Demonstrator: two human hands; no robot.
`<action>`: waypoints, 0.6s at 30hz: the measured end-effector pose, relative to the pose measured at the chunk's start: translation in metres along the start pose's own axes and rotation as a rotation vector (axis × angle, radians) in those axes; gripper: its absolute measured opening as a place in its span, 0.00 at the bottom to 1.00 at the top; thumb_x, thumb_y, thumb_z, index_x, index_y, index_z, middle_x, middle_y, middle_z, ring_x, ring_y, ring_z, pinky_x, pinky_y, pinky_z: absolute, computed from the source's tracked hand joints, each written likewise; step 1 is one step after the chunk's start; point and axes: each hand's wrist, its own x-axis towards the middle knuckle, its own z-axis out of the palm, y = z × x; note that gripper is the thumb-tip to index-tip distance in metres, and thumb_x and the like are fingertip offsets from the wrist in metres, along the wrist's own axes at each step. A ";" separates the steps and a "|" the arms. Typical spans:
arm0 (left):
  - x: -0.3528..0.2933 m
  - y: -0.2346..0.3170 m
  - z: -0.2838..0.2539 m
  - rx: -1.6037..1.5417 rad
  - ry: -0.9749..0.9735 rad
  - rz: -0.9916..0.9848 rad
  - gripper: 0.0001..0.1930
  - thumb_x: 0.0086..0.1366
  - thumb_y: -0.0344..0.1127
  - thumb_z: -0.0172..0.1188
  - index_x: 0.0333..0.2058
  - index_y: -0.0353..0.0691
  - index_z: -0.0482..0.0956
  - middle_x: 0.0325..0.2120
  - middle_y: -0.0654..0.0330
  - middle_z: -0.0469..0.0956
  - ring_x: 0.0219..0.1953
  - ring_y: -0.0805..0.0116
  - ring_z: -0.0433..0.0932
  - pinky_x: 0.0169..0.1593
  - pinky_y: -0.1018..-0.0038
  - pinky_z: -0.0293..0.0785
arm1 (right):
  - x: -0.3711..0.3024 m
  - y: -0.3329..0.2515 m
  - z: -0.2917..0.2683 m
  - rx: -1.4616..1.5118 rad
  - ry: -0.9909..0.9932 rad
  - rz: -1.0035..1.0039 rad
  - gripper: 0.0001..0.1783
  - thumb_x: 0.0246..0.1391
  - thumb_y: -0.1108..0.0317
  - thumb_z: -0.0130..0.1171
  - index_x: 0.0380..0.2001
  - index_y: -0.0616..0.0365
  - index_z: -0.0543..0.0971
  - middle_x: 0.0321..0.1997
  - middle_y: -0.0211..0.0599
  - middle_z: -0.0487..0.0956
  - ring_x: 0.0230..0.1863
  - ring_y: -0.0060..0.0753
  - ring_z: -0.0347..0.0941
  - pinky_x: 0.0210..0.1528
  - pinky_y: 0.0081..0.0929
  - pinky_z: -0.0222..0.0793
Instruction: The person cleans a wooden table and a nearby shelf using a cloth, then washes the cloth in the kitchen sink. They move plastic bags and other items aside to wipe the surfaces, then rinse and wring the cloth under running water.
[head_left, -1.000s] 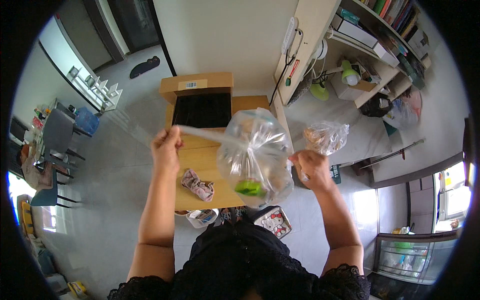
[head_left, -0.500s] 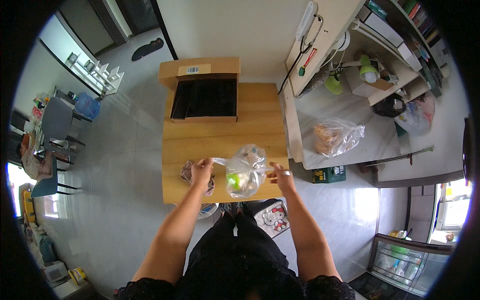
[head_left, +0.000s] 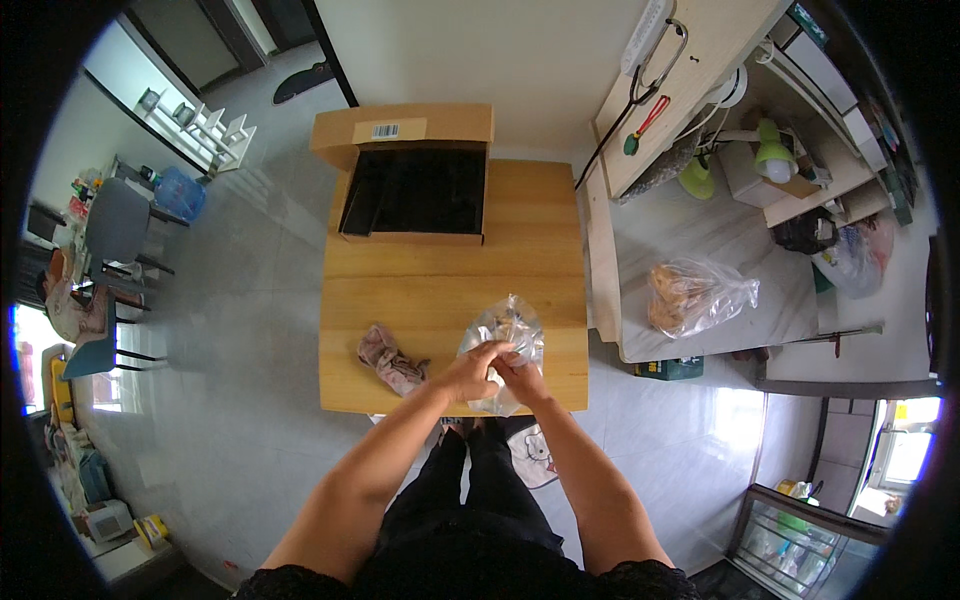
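A clear plastic bag (head_left: 512,318) with things inside stands near the front right of the wooden table (head_left: 440,285). Over its top my two hands meet: my left hand (head_left: 474,372) and my right hand (head_left: 523,381) both have their fingers closed on the bag's gathered plastic. The fingers hide the exact spot they pinch, and the contents are hard to make out. Left of my left hand lies a crumpled pinkish-brown cloth (head_left: 390,362), not touched by either hand.
An open cardboard box (head_left: 400,239) with a black inside sits at the table's far end. To the right, a marble-look desk (head_left: 720,325) bears a clear bag of brownish food (head_left: 690,298) and a green lamp (head_left: 772,160). Below that desk stands a dark green box (head_left: 670,369).
My left hand has come right, off its place over the cloth, and my right hand has come in from the bag's right side. Both now close on the bag's top. The cloth is uncovered.
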 end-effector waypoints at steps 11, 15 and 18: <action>0.026 -0.047 0.019 0.008 0.205 -0.328 0.15 0.57 0.44 0.63 0.31 0.35 0.82 0.29 0.53 0.80 0.27 0.69 0.78 0.31 0.72 0.73 | 0.004 -0.006 -0.017 0.373 0.201 0.100 0.11 0.49 0.67 0.63 0.25 0.59 0.72 0.22 0.29 0.74 0.20 0.20 0.68 0.23 0.22 0.69; 0.037 -0.041 0.018 -0.222 0.159 -0.662 0.15 0.55 0.44 0.66 0.31 0.36 0.82 0.22 0.52 0.80 0.20 0.67 0.78 0.27 0.71 0.73 | 0.002 -0.007 -0.017 -0.304 0.323 -0.215 0.10 0.44 0.72 0.60 0.33 0.56 0.74 0.29 0.37 0.76 0.30 0.41 0.74 0.32 0.34 0.72; 0.039 -0.045 0.020 -0.273 0.163 -0.654 0.14 0.53 0.42 0.67 0.30 0.37 0.82 0.22 0.51 0.80 0.21 0.67 0.79 0.27 0.70 0.74 | 0.007 -0.004 -0.015 -0.549 0.478 -0.465 0.10 0.42 0.75 0.58 0.33 0.55 0.77 0.32 0.37 0.75 0.35 0.42 0.72 0.35 0.35 0.71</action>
